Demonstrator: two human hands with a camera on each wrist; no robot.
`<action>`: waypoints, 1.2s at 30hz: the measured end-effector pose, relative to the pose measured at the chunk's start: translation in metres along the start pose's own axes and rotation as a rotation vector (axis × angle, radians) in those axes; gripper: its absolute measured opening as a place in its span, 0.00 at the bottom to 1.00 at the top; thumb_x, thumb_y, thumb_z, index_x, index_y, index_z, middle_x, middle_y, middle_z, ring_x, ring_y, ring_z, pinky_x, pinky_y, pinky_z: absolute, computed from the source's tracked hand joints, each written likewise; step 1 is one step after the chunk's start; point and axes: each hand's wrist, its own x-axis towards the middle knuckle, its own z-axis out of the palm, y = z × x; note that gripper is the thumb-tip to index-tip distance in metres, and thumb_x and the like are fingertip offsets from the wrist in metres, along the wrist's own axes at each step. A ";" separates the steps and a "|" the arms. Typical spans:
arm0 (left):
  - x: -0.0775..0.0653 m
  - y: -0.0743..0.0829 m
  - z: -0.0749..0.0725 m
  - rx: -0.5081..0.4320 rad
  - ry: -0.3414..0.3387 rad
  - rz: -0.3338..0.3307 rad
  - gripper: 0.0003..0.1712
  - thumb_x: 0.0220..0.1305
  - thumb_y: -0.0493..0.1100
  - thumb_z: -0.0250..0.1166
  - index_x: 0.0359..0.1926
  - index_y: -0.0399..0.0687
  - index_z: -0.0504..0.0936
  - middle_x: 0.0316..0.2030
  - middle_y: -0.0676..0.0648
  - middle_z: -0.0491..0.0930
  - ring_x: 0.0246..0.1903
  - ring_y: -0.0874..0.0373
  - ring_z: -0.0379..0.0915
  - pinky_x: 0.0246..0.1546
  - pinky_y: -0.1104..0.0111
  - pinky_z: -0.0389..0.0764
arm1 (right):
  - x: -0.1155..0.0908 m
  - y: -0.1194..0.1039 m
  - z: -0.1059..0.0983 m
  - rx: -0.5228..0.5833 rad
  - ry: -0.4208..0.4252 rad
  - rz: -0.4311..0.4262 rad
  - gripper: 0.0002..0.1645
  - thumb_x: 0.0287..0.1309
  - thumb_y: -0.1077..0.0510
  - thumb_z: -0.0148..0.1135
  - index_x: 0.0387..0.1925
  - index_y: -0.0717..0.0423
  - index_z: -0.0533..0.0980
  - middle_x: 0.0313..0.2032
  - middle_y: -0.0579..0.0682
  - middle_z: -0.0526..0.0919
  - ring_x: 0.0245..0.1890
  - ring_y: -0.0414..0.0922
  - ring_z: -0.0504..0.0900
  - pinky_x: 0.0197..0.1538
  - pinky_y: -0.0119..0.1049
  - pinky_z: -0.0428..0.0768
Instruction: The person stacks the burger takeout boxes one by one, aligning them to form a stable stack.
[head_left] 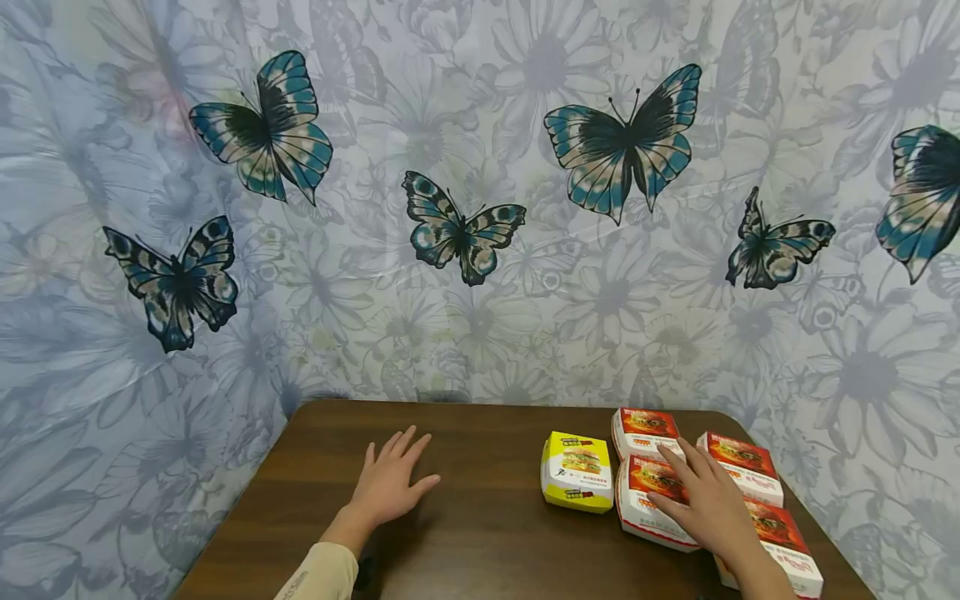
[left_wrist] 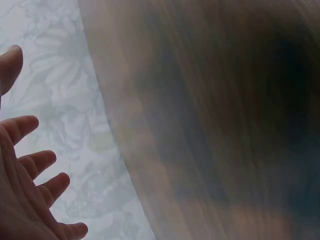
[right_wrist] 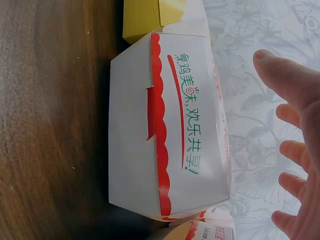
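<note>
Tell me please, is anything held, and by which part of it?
Nothing is held: the left hand is open over the table, the right hand open over red-and-white boxes.

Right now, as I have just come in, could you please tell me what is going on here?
A person's right hand, fingers spread, hovers above a group of four red-and-white boxes on the right part of a brown table. It holds nothing. A yellow box stands just left of that group. The left hand, also spread and holding nothing, is over the table farther left. The boxes all appear closed.
</note>
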 end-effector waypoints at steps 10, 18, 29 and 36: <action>0.028 0.040 0.010 -0.150 -0.072 0.173 0.44 0.62 0.72 0.53 0.74 0.62 0.55 0.75 0.48 0.51 0.73 0.43 0.48 0.66 0.34 0.47 | -0.005 0.001 -0.003 -0.009 -0.006 0.013 0.46 0.48 0.33 0.67 0.64 0.52 0.69 0.67 0.62 0.65 0.64 0.65 0.63 0.57 0.64 0.64; 0.049 0.078 0.016 -0.247 -0.152 0.265 0.45 0.62 0.69 0.55 0.75 0.64 0.50 0.75 0.50 0.50 0.73 0.47 0.49 0.69 0.39 0.50 | -0.010 0.003 -0.003 0.001 -0.004 0.012 0.46 0.49 0.32 0.66 0.65 0.52 0.68 0.66 0.62 0.65 0.63 0.66 0.63 0.59 0.65 0.63; 0.064 0.118 0.037 -0.460 -0.216 0.266 0.48 0.59 0.68 0.60 0.75 0.68 0.48 0.75 0.54 0.49 0.74 0.52 0.49 0.68 0.47 0.60 | -0.013 -0.001 -0.002 -0.013 0.010 0.017 0.46 0.47 0.33 0.68 0.64 0.50 0.70 0.64 0.62 0.70 0.62 0.66 0.66 0.56 0.67 0.66; 0.074 0.133 0.051 -0.485 -0.263 0.231 0.53 0.55 0.71 0.62 0.75 0.65 0.47 0.75 0.56 0.48 0.74 0.53 0.48 0.68 0.48 0.60 | -0.015 0.000 -0.002 0.002 -0.013 0.036 0.46 0.48 0.33 0.67 0.64 0.51 0.69 0.65 0.61 0.68 0.63 0.65 0.65 0.57 0.66 0.64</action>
